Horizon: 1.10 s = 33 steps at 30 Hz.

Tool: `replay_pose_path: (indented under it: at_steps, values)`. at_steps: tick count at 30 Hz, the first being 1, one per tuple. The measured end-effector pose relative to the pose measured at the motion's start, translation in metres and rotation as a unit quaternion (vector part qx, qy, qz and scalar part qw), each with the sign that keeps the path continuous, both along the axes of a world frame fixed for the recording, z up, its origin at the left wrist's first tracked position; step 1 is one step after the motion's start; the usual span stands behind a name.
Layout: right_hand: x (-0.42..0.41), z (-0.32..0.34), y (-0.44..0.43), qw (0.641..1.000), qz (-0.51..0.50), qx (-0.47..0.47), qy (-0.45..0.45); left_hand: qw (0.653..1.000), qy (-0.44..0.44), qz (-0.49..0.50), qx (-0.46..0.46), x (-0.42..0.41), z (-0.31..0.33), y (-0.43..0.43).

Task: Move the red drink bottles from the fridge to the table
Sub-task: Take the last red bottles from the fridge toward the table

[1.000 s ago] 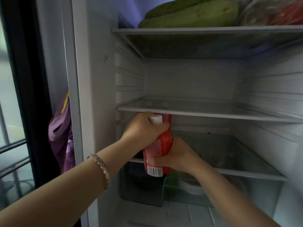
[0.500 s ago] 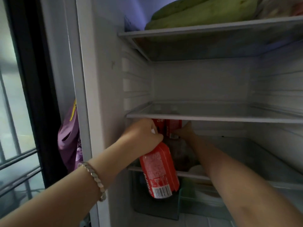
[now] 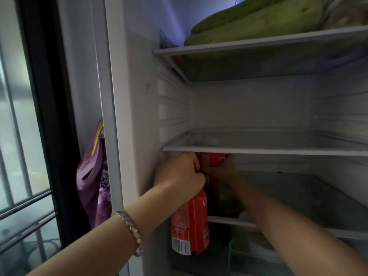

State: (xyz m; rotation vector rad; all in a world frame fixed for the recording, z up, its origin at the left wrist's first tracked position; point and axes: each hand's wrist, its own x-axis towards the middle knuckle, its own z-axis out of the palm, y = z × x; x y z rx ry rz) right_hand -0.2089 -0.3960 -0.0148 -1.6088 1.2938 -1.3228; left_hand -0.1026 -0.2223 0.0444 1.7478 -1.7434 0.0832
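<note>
fridge [image 3: 139, 116] – hands [image 3: 179, 174] gripping red bottles [image 3: 190, 224]

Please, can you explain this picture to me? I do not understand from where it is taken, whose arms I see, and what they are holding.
The picture comes from a camera worn on a person's head, looking forward and down into an open fridge. Both arms belong to that person. The left hand grips the top of a red drink bottle, which hangs out in front of the lower shelf. The right hand reaches deeper and closes on a second red bottle under the middle shelf. Green vegetables lie on the top shelf. A purple cloth hangs beside the fridge.
</note>
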Motion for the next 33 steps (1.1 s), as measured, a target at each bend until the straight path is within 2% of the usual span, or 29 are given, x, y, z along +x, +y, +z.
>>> replay_pose_path:
  at_steps: [4, 10, 13, 17, 20, 22, 24, 26, 29, 30, 33]
  values:
    - [-0.015, 0.002, 0.067, 0.994, 0.047, -0.011, 0.095, 1.0, -0.023, 0.014, 0.008, 0.001, 0.001, 0.001]
    - [-0.035, -0.001, 0.149, 0.994, 0.041, -0.038, 0.096, 0.997, -0.012, -0.049, 0.052, -0.002, 0.014, 0.016]
    - [-0.041, -0.001, 0.178, 0.991, 0.027, -0.04, 0.126, 0.994, -0.045, -0.088, 0.052, -0.008, 0.017, 0.022]
    - [-0.049, 0.009, 0.196, 0.963, 0.037, -0.092, 0.251, 0.987, -0.095, -0.11, 0.065, -0.01, 0.017, 0.026]
    - [-0.055, 0.017, 0.194, 0.931, 0.083, -0.129, 0.332, 0.982, -0.122, -0.12, 0.075, -0.003, 0.013, 0.03]
    - [-0.06, 0.023, 0.191, 0.918, 0.139, -0.119, 0.351, 0.982, -0.11, -0.121, 0.096, 0.001, 0.011, 0.033]
    - [-0.065, 0.029, 0.186, 0.912, 0.243, -0.028, 0.329, 0.983, -0.097, -0.108, 0.11, 0.002, 0.008, 0.035]
    - [-0.069, 0.032, 0.167, 0.914, 0.309, 0.054, 0.259, 0.984, -0.112, -0.083, 0.11, 0.002, 0.005, 0.035]
    - [-0.054, 0.026, 0.115, 0.974, 0.202, 0.075, 0.073, 0.984, -0.115, -0.043, 0.129, 0.005, 0.002, 0.034]
    - [-0.043, 0.022, 0.1, 0.982, 0.16, 0.078, 0.055, 0.984, -0.115, -0.031, 0.135, 0.005, 0.0, 0.034]
    - [-0.008, 0.016, 0.066, 0.976, 0.14, 0.104, 0.133, 0.981, -0.132, -0.014, 0.138, 0.004, -0.001, 0.031]
